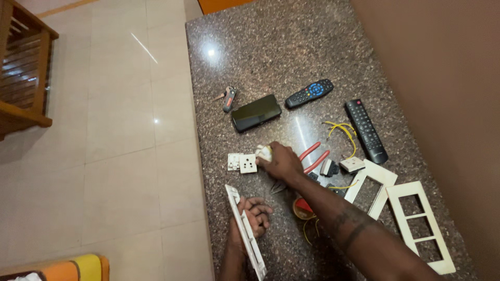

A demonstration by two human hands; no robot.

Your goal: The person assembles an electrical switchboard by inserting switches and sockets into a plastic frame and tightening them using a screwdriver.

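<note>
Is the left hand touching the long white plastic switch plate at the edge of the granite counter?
Touching. The head view shows the left hand with its fingers curled around the long white plastic switch plate, holding it on edge.

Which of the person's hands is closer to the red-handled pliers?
The right hand, resting just beside the red-handled pliers. The left hand is lower down, holding a white plate at the counter edge.

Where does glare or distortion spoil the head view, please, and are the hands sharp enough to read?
Head view: lamp glare makes a bright spot on the granite counter and streaks on the floor tiles; wide-angle bending slants the counter edges; the right hand on a white switch part and the left hand holding the white frame are sharp.
</note>
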